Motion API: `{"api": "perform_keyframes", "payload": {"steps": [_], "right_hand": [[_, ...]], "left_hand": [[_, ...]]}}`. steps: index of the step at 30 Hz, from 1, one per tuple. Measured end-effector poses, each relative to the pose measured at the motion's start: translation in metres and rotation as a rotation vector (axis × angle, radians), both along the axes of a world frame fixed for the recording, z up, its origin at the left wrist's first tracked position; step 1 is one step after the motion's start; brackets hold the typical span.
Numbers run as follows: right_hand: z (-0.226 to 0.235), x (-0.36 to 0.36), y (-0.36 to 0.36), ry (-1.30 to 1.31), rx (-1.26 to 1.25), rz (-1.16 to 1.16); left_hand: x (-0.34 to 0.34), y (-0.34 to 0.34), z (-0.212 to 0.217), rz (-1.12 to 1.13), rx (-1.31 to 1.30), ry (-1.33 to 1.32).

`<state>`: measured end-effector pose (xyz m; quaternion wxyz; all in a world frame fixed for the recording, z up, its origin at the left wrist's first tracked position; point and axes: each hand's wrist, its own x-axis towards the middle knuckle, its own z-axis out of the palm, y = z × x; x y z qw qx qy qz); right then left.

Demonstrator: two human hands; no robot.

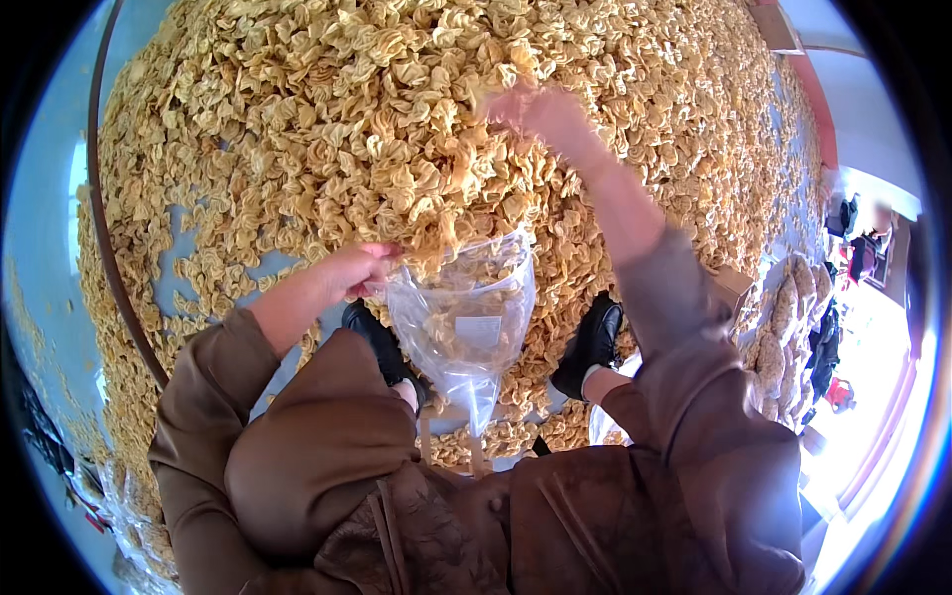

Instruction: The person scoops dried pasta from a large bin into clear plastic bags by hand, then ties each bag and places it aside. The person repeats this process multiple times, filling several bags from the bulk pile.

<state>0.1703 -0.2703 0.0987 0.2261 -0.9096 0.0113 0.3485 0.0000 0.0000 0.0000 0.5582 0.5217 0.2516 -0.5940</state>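
Note:
A clear plastic bag (461, 322) stands between my feet, its mouth facing the heap. Pale yellow, curled dry pieces show inside it, along with a small white label. My left hand (365, 271) is closed at the left side of the bag's rim, pinching the plastic. Beyond the bag, a large heap of the same curled pieces (377, 129) spreads over the floor. My right hand (531, 111) reaches out over the heap at its upper middle. It is smeared by motion, so its fingers and anything in them do not show clearly.
Black shoes (590, 347) stand among the pieces on either side of the bag. A dark hose or cable (104, 228) runs along the left. Filled clear bags (783, 337) are stacked at the right, near a bright doorway. Blue-grey floor (178, 258) shows through at the left.

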Motion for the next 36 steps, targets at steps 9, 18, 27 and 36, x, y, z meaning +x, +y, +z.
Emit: {"api": "perform_keyframes", "payload": {"steps": [9, 18, 27, 36], "right_hand": [[-0.031, -0.090, 0.046, -0.027, 0.332, -0.160], [-0.156, -0.229, 0.016, 0.635, 0.243, 0.740], [-0.084, 0.004, 0.134, -0.145, 0.032, 0.306], [-0.102, -0.217, 0.090, 0.063, 0.513, 0.080]], "left_hand": [[-0.035, 0.001, -0.042, 0.314, -0.174, 0.151], [-0.050, -0.010, -0.039, 0.286, -0.128, 0.036], [-0.047, 0.029, -0.047, 0.690, -0.218, 0.126], [-0.076, 0.020, -0.050, 0.632, -0.300, 0.013]]}}
